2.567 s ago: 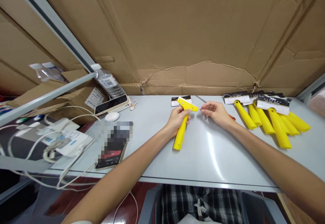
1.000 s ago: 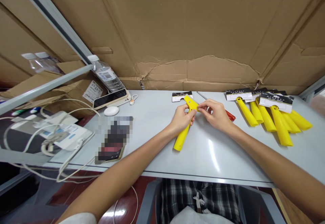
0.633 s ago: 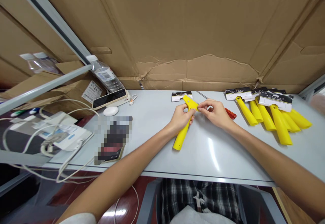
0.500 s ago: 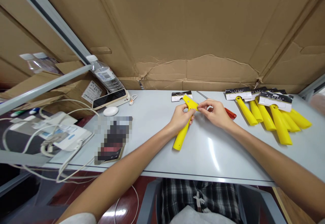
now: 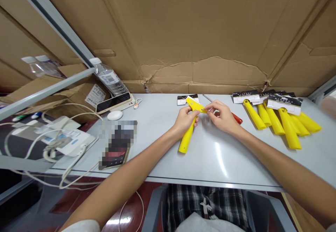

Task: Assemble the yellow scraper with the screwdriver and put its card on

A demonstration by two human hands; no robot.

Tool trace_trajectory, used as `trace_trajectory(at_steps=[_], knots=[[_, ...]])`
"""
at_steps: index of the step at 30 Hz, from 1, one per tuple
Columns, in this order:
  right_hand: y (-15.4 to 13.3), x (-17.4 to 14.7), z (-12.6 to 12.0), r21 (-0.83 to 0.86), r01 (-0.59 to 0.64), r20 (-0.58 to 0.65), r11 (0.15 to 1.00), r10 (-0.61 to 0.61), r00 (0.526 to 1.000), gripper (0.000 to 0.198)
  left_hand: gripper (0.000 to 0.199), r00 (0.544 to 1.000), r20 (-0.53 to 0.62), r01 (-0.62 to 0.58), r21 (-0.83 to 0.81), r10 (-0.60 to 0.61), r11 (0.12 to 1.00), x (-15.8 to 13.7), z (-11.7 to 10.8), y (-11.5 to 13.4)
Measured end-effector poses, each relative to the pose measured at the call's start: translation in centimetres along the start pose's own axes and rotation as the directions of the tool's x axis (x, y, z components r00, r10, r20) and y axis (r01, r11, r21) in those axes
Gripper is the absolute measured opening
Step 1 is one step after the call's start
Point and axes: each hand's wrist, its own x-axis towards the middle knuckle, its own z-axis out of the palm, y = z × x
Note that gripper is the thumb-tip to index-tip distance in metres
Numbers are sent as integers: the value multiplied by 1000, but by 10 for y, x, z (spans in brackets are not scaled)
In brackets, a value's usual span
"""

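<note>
My left hand (image 5: 186,120) is wrapped round the neck of a yellow T-shaped scraper (image 5: 186,139), its thumb on top and the hollow handle pointing down toward me. A pale strip shows along the far edge of the scraper's head. My right hand (image 5: 221,115) pinches the right end of that head with thumb and forefinger; whether a small part is also between the fingertips is hidden. Behind the right hand lies a screwdriver (image 5: 237,118) with a red handle, its metal shaft reaching out to the upper left. A black-and-white header card (image 5: 181,100) lies just beyond the scraper.
Several yellow handles (image 5: 276,122) with header cards (image 5: 285,104) lie at the right. Toward the left are a pixelated phone (image 5: 117,148), a white mouse-like object (image 5: 114,115), a bottle (image 5: 111,79), a cardboard box (image 5: 76,93) and tangled white cables (image 5: 64,144). Cardboard walls the back.
The scraper's head has tilted and shifted slightly left, so the pale strip along its far edge now shows. My left hand moved with it; my right fingers stay at the head's right end.
</note>
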Motion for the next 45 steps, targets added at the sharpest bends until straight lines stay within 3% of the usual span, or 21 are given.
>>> trace_trajectory(at_steps=[12,16,21,27,33,35,37,39,40,42,45], knots=[[2,0,0,-12,2,-6,1000,-2,1000,40,19,1000,16,10,0,-10,1000,1,-2,-2],[1,3,0,111,-140,-43,984,145,988,49,22,999,32,-23,-23,24,999,3,-4,-2],[1,8,-1,337,-383,149,860,353,924,72,31,993,86,-80,-33,82,996,7,-8,-5],[5,11,0,530,-418,168,738,392,905,76,24,998,58,-17,176,7,984,8,-11,-2],[4,12,0,511,-477,200,715,441,875,60,21,999,-26,34,372,-26,927,7,-14,0],[5,11,0,466,-473,199,748,432,879,54,25,999,-35,13,444,3,896,9,-17,-1],[8,9,0,317,-398,143,861,371,918,50,30,997,-51,-22,488,54,873,13,-22,-1],[12,6,1,28,-202,86,979,199,976,47,36,989,-84,-64,505,122,861,17,-26,1],[13,3,2,-131,-80,94,988,92,991,46,40,982,-102,-86,512,160,855,19,-28,2],[14,-2,4,-382,124,179,916,-58,982,48,45,965,-134,-129,512,227,849,22,-30,4],[9,-8,11,-601,236,301,763,-57,952,60,50,949,-152,-171,488,276,856,22,-31,6]])
